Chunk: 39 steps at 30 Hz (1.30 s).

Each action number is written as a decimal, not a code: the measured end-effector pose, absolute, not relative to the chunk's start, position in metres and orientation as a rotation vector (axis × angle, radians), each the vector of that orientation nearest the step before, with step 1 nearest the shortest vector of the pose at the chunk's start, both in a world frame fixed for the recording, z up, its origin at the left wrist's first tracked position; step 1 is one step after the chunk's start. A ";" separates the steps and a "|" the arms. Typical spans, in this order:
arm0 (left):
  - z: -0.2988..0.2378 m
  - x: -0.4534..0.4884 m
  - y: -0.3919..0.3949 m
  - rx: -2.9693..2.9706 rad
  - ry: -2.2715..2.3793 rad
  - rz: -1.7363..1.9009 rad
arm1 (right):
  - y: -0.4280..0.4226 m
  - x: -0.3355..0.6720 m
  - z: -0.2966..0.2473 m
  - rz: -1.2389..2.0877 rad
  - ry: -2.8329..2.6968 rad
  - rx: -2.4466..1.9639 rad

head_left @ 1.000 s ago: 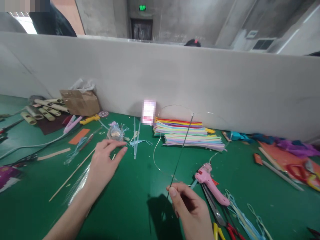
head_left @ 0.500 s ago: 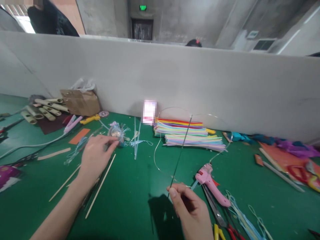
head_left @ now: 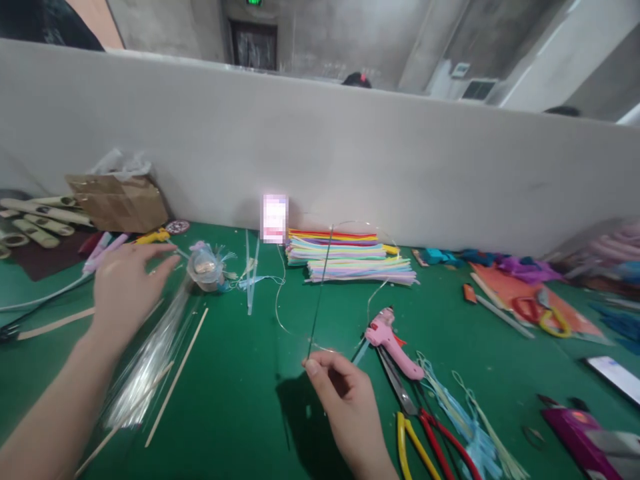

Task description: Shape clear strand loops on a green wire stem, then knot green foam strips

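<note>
My right hand (head_left: 347,400) pinches the lower end of a thin dark rod (head_left: 320,300) between thumb and fingers. A thin, shiny wire loop (head_left: 279,303) is around the rod, seeming to meet it at top and bottom. My left hand (head_left: 131,283) is raised over the table at left, thumb and index finger apart, with nothing visible between them. Just right of its fingertips stands a small clear container (head_left: 205,267) with bluish strands about it. Below that hand lies a bundle of clear strips (head_left: 150,373), beside a thin wooden stick (head_left: 177,377).
Bundles of coloured pipe cleaners (head_left: 345,257) lie at the back, beside a bright phone-like screen (head_left: 275,219). At right are a pink glue gun (head_left: 395,343), red-handled scissors (head_left: 440,433) and a yellow-handled tool (head_left: 413,440). A cardboard box (head_left: 117,200) stands against the white partition (head_left: 300,147).
My left hand has pulled back left from the small container, and its fingers have spread. My right hand still holds the rod. The whole view has shifted rightward.
</note>
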<state>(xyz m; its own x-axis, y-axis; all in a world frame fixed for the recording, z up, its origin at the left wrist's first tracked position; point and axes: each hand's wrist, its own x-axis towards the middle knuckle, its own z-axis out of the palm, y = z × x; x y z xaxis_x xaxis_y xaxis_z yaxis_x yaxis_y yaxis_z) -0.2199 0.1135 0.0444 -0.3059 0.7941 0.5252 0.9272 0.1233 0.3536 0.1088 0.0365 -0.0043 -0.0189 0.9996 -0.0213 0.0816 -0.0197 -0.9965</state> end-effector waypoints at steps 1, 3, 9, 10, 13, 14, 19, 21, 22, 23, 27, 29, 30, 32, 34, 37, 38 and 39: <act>0.046 -0.227 0.122 -1.716 -2.208 -0.942 | 0.037 0.109 -0.004 1.203 -1.274 -1.275; 0.046 -0.240 0.137 -1.801 -2.252 -0.918 | 0.037 0.111 -0.005 1.213 -1.271 -1.275; 0.028 -0.255 0.158 -2.097 -2.276 -0.823 | 0.038 0.115 -0.014 1.244 -1.291 -1.299; 0.025 -0.255 0.159 -2.093 -2.287 -0.815 | 0.037 0.116 -0.016 1.247 -1.301 -1.300; 0.022 -0.255 0.164 -2.078 -2.310 -0.775 | 0.037 0.117 -0.020 1.252 -1.314 -1.310; 0.022 -0.255 0.165 -2.078 -2.309 -0.759 | 0.037 0.117 -0.020 1.249 -1.316 -1.313; 0.023 -0.253 0.163 -2.048 -2.258 -0.699 | 0.041 0.117 -0.022 1.222 -1.313 -1.320; 0.026 -0.253 0.157 -2.003 -2.252 -0.716 | 0.042 0.118 -0.022 1.223 -1.314 -1.314; 0.029 -0.254 0.154 -1.977 -2.255 -0.736 | 0.043 0.118 -0.022 1.224 -1.314 -1.309; 0.032 -0.254 0.150 -1.949 -2.261 -0.759 | 0.043 0.118 -0.022 1.223 -1.311 -1.305; 0.053 -0.260 0.133 -1.804 -2.333 -0.819 | 0.042 0.118 -0.020 1.225 -1.300 -1.294; 0.064 -0.267 0.124 -1.750 -2.379 -0.801 | 0.042 0.118 -0.019 1.226 -1.295 -1.298; 0.068 -0.271 0.120 -1.732 -2.403 -0.782 | 0.042 0.118 -0.019 1.224 -1.290 -1.301; 0.073 -0.282 0.111 -1.707 -2.451 -0.736 | 0.042 0.118 -0.019 1.211 -1.278 -1.311; 0.073 -0.293 0.103 -1.672 -2.503 -0.695 | 0.042 0.119 -0.020 1.204 -1.274 -1.322; 0.062 -0.310 0.094 -1.622 -2.583 -0.672 | 0.042 0.119 -0.021 1.201 -1.265 -1.348; 0.057 -0.314 0.093 -1.600 -2.611 -0.678 | 0.042 0.119 -0.020 1.201 -1.258 -1.357; 0.050 -0.319 0.091 -1.578 -2.635 -0.694 | 0.042 0.119 -0.020 1.197 -1.248 -1.366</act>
